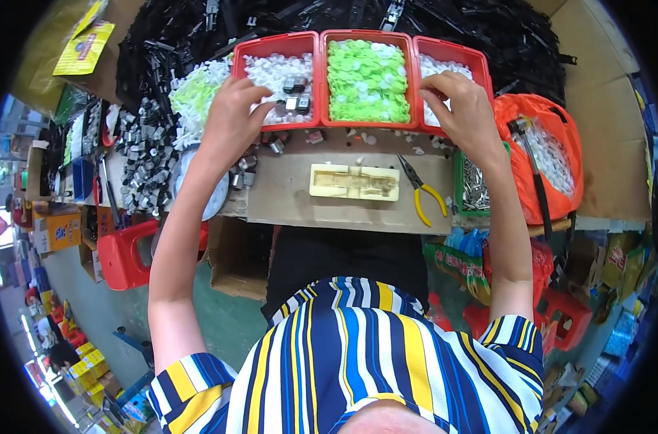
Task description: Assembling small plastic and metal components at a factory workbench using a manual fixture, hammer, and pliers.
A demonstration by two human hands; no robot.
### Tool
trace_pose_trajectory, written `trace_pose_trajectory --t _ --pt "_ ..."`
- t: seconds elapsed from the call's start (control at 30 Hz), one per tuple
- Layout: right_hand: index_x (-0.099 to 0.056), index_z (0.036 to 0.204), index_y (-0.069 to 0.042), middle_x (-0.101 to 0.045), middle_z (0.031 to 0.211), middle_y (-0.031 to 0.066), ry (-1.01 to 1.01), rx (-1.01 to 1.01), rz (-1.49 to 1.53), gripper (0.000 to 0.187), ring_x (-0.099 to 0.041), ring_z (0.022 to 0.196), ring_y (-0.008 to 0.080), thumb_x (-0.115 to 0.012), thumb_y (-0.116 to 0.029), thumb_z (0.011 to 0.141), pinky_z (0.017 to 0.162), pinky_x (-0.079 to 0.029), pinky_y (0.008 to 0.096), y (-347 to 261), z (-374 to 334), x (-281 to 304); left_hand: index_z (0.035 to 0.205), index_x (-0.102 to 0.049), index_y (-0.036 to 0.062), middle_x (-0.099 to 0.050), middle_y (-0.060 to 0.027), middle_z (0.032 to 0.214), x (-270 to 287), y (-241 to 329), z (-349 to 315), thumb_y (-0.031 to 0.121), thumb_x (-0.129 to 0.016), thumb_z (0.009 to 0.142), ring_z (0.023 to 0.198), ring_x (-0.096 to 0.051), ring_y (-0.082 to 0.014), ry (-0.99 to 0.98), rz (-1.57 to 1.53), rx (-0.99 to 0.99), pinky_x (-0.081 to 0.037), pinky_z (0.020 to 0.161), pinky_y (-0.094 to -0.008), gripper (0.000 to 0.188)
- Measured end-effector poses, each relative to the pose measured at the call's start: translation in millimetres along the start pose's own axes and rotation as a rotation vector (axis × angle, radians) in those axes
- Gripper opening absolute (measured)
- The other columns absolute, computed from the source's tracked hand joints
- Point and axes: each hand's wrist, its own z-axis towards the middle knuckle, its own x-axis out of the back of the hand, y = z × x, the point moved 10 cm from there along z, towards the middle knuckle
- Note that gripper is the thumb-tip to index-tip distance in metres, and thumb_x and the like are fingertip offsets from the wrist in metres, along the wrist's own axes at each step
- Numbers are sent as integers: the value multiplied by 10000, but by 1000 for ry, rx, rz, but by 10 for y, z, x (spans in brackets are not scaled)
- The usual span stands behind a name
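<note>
Green floor (235, 315) below, a broad heap of black parts (488, 36) at the back, and between them a worktop (282, 181) faced with brown cardboard. Toward its far side, three red bins standing side by side in one row. Inside the left bin (278, 47), small white pieces (260, 71) in a loose jumble, single shapes too fine to make out, with a few black-and-silver blocks (293, 103) lying on top near the front right corner, squarish and partly shiny. Inside the middle bin (369, 124), round flat discs (365, 79), bright lime green mixed with paler, almost white ones, heaped and overlapping. Inside the right bin (452, 50), more white bits (441, 66), partly hidden by fingers. Over the left bin, the left hand (233, 112), thumb and fingers bent toward one another, tips just beside the black-and-silver blocks; cannot tell of anything gripped there. Over the right bin, the right hand (460, 112), fingers curled inward, tips near the bin's left edge; again, cannot tell of any hold. In front of the bins, flat on the cardboard, a cream rectangular block (354, 182) with a long, stained recess, and just beside it pliers (419, 189) with yellow handles spread apart. Farther right, a green tray (459, 181) of metal pieces, then an orange bag (571, 181) of white parts with a hammer (535, 173) lying against it.
</note>
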Motion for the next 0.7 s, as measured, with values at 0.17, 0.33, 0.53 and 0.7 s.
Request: trace_pose_trajectory --t 0.17,0.33,0.53,0.7 --pt "-703 931 1 -683 878 172 -64 -16 34 133 -661 838 337 -653 -106 870 743 -524 434 -89 36 -50 911 -734 19 -675 -142 923 -267 -91 363 87 -742 758 943 -588 -333 19 84 -97 -492 852 -426 168" --pt "-701 910 -7 -672 854 177 -81 -41 44 120 -657 838 347 -655 -108 863 737 -513 439 90 85 -71 897 -742 33 -676 -128 925 -183 -183 943 98 -716 783 954 -604 -332 154 36 -130 -506 853 -423 133" --pt "-687 920 15 -666 849 157 -111 -23 -3 110 -645 765 306 -673 -85 877 678 -501 395 15 183 -134 881 -766 37 -711 -190 891 -652 -593 1810 235 -722 804 923 -665 -359 21 -16 -14 -541 834 -443 217" --pt "-679 896 16 -663 817 156 -132 -37 23 97 -645 794 324 -684 -73 858 701 -500 414 72 121 -189 890 -755 14 -723 -196 931 -1114 -444 2075 339 -788 777 913 -697 -362 -133 -38 128 -562 807 -455 345"
